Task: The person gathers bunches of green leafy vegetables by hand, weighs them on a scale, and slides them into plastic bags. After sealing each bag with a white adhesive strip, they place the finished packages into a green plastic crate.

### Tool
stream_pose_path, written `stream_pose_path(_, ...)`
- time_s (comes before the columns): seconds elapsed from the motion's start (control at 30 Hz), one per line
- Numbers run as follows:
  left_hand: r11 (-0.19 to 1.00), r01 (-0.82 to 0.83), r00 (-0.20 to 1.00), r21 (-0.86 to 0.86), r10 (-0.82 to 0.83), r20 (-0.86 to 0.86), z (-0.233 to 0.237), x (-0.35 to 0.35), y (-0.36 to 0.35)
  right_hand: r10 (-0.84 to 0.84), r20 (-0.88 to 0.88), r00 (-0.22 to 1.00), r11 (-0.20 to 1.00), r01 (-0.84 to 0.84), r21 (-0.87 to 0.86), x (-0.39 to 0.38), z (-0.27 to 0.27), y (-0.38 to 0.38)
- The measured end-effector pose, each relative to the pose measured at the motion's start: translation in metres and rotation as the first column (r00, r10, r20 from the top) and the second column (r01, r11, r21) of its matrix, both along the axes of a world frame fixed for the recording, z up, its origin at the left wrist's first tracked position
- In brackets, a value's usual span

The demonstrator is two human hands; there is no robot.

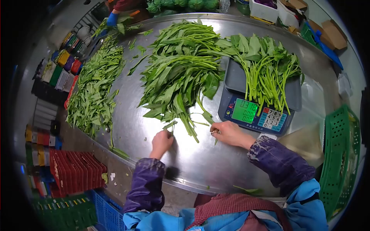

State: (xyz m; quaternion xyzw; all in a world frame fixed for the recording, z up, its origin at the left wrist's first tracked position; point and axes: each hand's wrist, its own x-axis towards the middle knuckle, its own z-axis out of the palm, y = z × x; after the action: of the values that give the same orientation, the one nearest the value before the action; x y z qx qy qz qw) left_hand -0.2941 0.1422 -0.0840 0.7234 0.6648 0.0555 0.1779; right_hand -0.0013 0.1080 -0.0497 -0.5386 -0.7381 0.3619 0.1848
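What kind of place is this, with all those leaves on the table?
It looks like a vegetable-packing room, perhaps behind a market. Leafy greens are heaped on a steel table, a bunch sits on a digital scale, and a green plastic crate stands nearby.

On the scale (234,92) at right, the display (244,111) reads 0.318 above two rows of 0.00; the keypad (271,119) bears digits 0 to 9; near-edge lettering (248,125) is too small.

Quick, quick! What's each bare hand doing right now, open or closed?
Left hand: closed, seemingly pinching a green sprig.
Right hand: fingers curled closed; what it holds, if anything, can't be told.
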Motion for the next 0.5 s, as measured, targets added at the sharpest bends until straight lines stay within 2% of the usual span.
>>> stream_pose_path(0.03,0.999,0.022,0.998,-0.045,-0.025,-0.057,-0.009,0.002,-0.002,0.011,-0.024,1.0,1.0,-0.011,0.003,-0.003,-0.002,0.0)
stream_pose_path(0.07,0.985,0.098,0.995,-0.142,-0.093,0.036,-0.005,0.002,-0.002,0.015,-0.043,0.999,1.0,-0.016,-0.008,-0.004,-0.003,-0.001)
stream_pose_path(0.1,0.984,0.102,0.994,-0.143,-0.097,0.043,0.01,0.005,-0.004,0.012,-0.036,0.999,1.0,-0.012,-0.01,-0.004,0.002,-0.002)
stream_pose_path(0.13,0.912,0.002,0.822,-0.41,0.232,0.52,0.028,0.006,-0.007,0.014,-0.095,0.995,0.998,-0.02,-0.059,-0.003,0.009,-0.005)
stream_pose_path(0.17,0.754,0.075,0.379,-0.653,0.584,0.718,0.05,0.011,-0.011,0.008,-0.155,0.988,0.994,-0.025,-0.107,-0.003,0.015,-0.008)
stream_pose_path(0.23,0.874,0.12,0.285,-0.471,0.424,0.86,0.094,0.032,-0.031,-0.057,-0.363,0.93,0.975,-0.027,-0.221,-0.008,0.029,-0.019)
stream_pose_path(0.27,0.891,0.209,0.254,-0.403,0.349,0.902,0.116,0.046,-0.04,-0.099,-0.441,0.892,0.96,-0.031,-0.278,-0.011,0.047,-0.025)
stream_pose_path(0.3,0.895,0.299,0.214,-0.331,0.275,0.937,0.135,0.06,-0.049,-0.075,-0.543,0.836,0.965,-0.077,-0.252,-0.013,0.062,-0.031)
stream_pose_path(0.33,0.907,0.323,0.203,-0.271,0.213,0.956,0.149,0.074,-0.053,-0.094,-0.603,0.792,0.942,-0.126,-0.312,-0.012,0.085,-0.036)
stream_pose_path(0.37,0.903,0.382,0.171,-0.198,0.141,0.975,0.159,0.086,-0.051,-0.076,-0.617,0.783,0.944,-0.143,-0.297,-0.01,0.095,-0.041)
stream_pose_path(0.43,0.901,0.413,0.215,-0.136,0.048,0.975,0.185,0.112,-0.04,-0.056,-0.667,0.743,0.966,-0.129,-0.224,0.001,0.111,-0.047)
stream_pose_path(0.47,0.89,0.452,0.189,-0.058,-0.032,0.981,0.194,0.126,-0.029,-0.126,-0.673,0.728,0.971,-0.049,-0.235,0.007,0.108,-0.051)
stream_pose_path(0.5,0.885,0.465,0.243,-0.016,-0.11,0.964,0.203,0.139,-0.018,-0.191,-0.681,0.707,0.969,0.024,-0.247,0.013,0.104,-0.056)
